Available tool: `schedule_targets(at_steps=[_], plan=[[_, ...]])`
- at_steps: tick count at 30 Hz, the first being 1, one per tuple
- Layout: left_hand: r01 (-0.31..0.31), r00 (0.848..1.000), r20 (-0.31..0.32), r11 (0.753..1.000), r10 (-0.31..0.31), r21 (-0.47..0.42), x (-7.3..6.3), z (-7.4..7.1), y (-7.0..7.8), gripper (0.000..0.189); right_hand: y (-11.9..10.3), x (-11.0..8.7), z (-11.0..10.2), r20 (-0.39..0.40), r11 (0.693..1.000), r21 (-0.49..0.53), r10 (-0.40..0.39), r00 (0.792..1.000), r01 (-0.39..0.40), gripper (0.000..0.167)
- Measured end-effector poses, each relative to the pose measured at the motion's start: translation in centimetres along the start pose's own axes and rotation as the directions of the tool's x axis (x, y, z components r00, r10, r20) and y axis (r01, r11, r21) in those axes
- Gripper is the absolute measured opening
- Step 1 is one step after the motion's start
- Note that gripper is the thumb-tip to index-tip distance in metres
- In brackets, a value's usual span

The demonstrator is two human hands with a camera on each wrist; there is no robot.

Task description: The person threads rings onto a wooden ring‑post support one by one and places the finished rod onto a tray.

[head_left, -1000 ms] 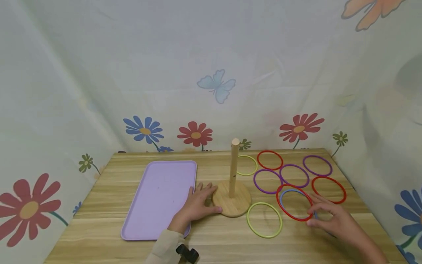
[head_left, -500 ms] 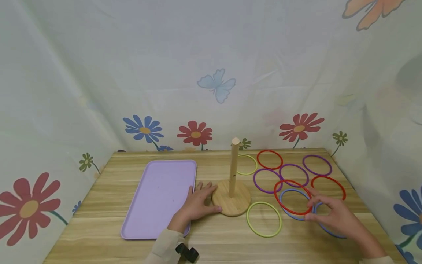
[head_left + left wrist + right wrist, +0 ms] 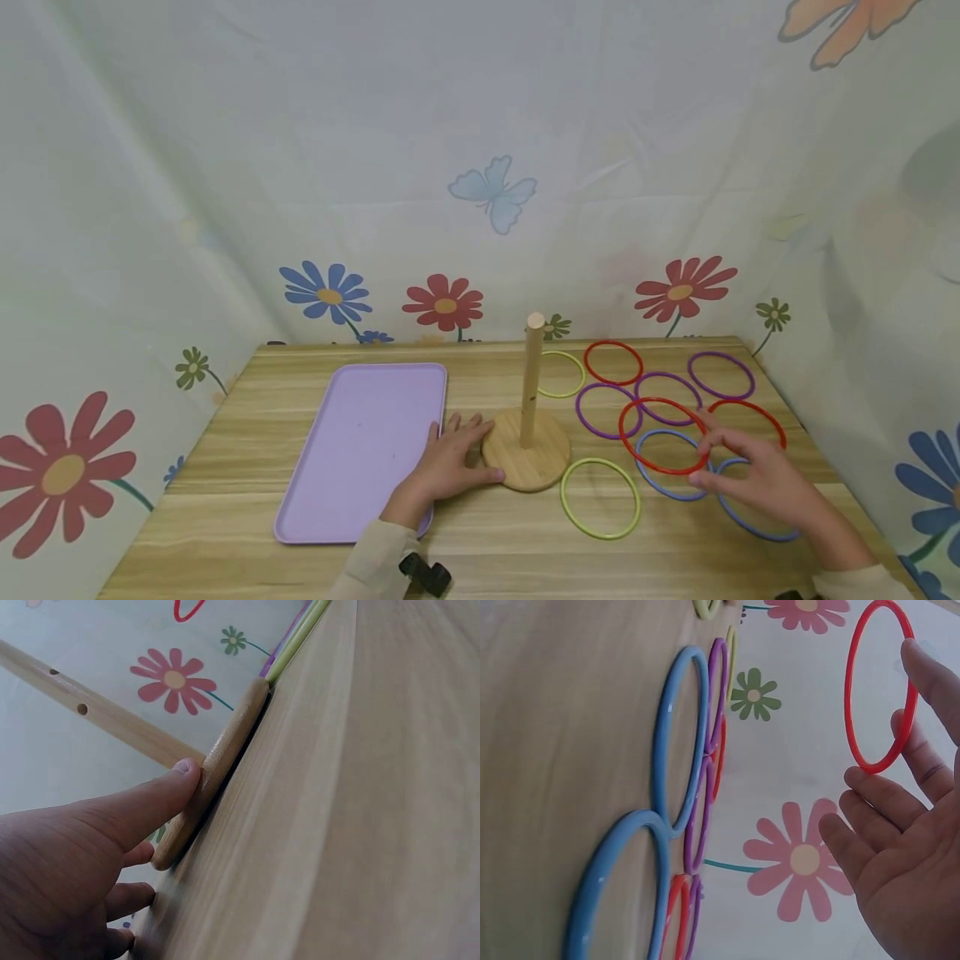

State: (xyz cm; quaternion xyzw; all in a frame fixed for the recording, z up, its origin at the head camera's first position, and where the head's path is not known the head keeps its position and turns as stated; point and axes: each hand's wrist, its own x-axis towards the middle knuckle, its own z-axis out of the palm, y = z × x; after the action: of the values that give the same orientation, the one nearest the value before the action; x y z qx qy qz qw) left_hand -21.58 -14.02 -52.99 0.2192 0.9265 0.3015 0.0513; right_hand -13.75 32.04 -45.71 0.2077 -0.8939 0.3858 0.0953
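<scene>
My left hand point(image 3: 446, 471) rests against the left side of a round wooden base point(image 3: 547, 462), thumb and index finger extended along its edge. From the base rises an upright wooden peg point(image 3: 531, 375). The left wrist view shows the thumb point(image 3: 161, 796) on the base's rim. With thumb and index finger, my right hand point(image 3: 757, 483) pinches a red ring point(image 3: 847, 682), raised off the table in the right wrist view; its other fingers point(image 3: 877, 799) stay loose. Two blue rings point(image 3: 678, 498) point(image 3: 757, 532) lie below the hand.
A purple tray point(image 3: 367, 450) lies at the left. Purple rings point(image 3: 606, 436), other red rings point(image 3: 615, 342) and yellow-green rings point(image 3: 600, 537) lie right of and behind the base. A flowered cloth point(image 3: 487, 108) hangs behind the wooden table point(image 3: 480, 550).
My right hand has lifted the red ring up from over the blue one, shifting it slightly left and away from me. The left hand and the base have stayed put.
</scene>
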Motion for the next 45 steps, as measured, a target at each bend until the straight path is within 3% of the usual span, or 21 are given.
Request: schedule_targets(at_steps=[9,17,25,34,45], plan=[[0.003,1.000,-0.002,1.000,-0.003,-0.008,0.1,0.0,0.0,0.089,-1.0,1.3,-0.5,-0.006,0.998,0.006,-0.057,0.998,0.057,0.035],[0.006,1.000,0.004,1.000,-0.006,-0.011,0.0,-0.1,0.3,0.089,-1.6,2.2,-0.9,-0.010,0.998,-0.056,-0.043,0.999,0.043,0.035],[0.009,1.000,0.001,1.000,-0.009,-0.004,0.0,-0.1,0.2,0.088,-1.6,3.4,-1.1,-0.054,0.988,-0.023,-0.156,0.986,0.155,0.042],[0.010,1.000,0.000,1.000,-0.010,-0.007,0.0,-0.1,0.1,0.089,-2.8,4.7,-2.0,-0.002,0.991,-0.009,-0.131,0.991,0.131,0.038],[0.004,1.000,-0.002,1.000,-0.004,-0.003,0.0,-0.1,0.1,0.088,-4.0,5.8,-2.9,-0.008,0.988,-0.046,-0.150,0.989,0.149,0.036]])
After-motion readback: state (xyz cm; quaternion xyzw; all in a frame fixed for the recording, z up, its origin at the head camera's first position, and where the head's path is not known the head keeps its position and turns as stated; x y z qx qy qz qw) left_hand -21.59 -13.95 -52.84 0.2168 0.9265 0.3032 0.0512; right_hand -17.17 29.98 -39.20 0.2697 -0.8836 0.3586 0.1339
